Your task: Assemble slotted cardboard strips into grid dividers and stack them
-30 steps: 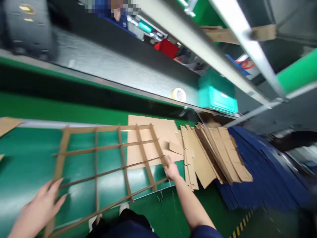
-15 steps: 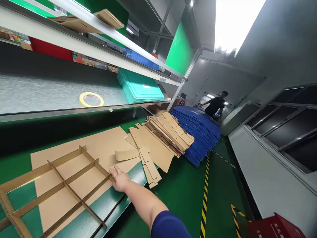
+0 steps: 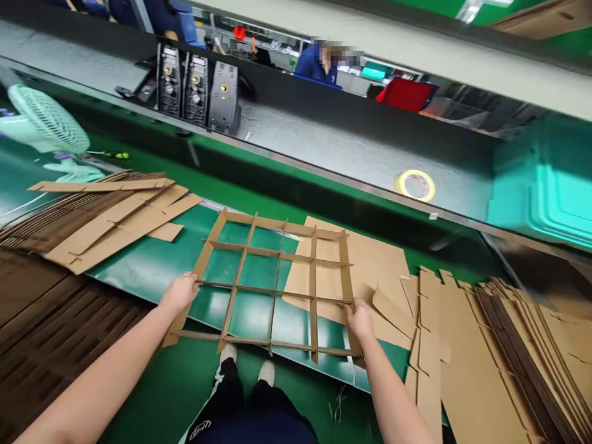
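Note:
A cardboard divider grid (image 3: pixel 276 290) of interlocked strips spans the space between my hands, its near side out past the green table's edge. My left hand (image 3: pixel 179 291) is closed on its left side strip. On the right side strip, my right hand (image 3: pixel 359 319) grips near a crossing. Under the grid's upper right lies a flat cardboard sheet (image 3: pixel 377 253), with a curled cardboard piece (image 3: pixel 393 311) on it.
Slotted strips (image 3: pixel 428 345) and a cardboard stack (image 3: pixel 550 345) lie at the right, more strips (image 3: pixel 124 216) at the left by a fan (image 3: pixel 50 120). Tape (image 3: pixel 416 185), black parts (image 3: pixel 198 92) and a teal box (image 3: pixel 546 185) occupy the shelf. A person (image 3: pixel 317 65) is beyond.
The view has swung left and down. My left hand has come into view holding the grid, and my right hand now grips its right side. The grid has been turned and lifted toward me.

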Demonstrator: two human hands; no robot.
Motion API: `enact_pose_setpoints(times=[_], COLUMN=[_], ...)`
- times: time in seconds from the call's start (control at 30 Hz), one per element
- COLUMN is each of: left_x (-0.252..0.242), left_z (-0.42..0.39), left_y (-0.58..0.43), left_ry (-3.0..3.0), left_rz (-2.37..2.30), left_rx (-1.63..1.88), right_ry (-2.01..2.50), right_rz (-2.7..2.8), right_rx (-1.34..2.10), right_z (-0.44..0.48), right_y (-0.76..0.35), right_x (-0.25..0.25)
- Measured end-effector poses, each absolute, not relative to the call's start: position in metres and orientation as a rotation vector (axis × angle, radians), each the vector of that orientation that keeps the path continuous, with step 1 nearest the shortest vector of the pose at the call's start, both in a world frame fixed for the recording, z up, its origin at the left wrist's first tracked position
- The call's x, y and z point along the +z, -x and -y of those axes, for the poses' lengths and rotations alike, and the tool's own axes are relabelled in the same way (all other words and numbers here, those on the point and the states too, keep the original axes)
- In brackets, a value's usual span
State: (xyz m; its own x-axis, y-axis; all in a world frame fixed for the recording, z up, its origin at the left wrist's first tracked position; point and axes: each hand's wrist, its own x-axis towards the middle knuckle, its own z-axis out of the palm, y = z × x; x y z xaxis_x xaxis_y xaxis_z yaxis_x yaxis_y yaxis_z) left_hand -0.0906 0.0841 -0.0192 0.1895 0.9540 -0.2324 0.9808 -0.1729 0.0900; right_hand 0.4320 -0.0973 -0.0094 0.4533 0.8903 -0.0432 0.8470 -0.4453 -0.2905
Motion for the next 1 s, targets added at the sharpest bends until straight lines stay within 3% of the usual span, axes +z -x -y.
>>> enact_pose_setpoints(times=[0.33, 0.57, 0.8, 1.0], left_x=[0.027, 0.002, -0.038, -0.081], left_z=[0.027, 0.188, 0.371, 0.421], left_y=[0.183, 0.341, 0.487, 0.551], left_ry=[-1.941, -1.475, -0.969, -0.692], left_rz=[-2.184, -2.468, -2.753, -2.739], left_rx=[0.269, 0.429, 0.335, 0.099], right_ry=[2.213, 2.024, 1.488, 1.272], right_rz=[1.732, 2.076, 2.504, 2.706], right_rx=[0.229, 0.358, 0.523, 0.682], right_z=[0.041, 0.004, 0.013, -0.01], right_y=[-0.369, -0.183, 0.064, 0.21], right_x=[0.035, 0.047, 0.003, -0.072])
